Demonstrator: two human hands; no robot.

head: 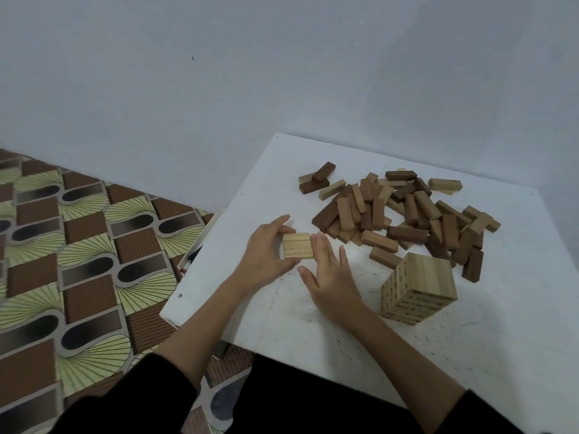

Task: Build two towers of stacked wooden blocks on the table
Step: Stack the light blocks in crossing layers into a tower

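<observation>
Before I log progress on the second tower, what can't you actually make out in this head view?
- New stack: number of layers; seen from above, left hand and right hand cover its sides.
- Finished tower: markings on its sides, too small to read.
- Loose pile: block count; blocks overlap.
- Table: near-right part cut off by frame edge.

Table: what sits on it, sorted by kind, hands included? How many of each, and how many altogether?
Tower: 1
Layer just begun: 1
Heap of loose blocks: 1
Cluster apart from the heap: 1
Hands: 2, left hand and right hand, both at the layer
Total: 6
</observation>
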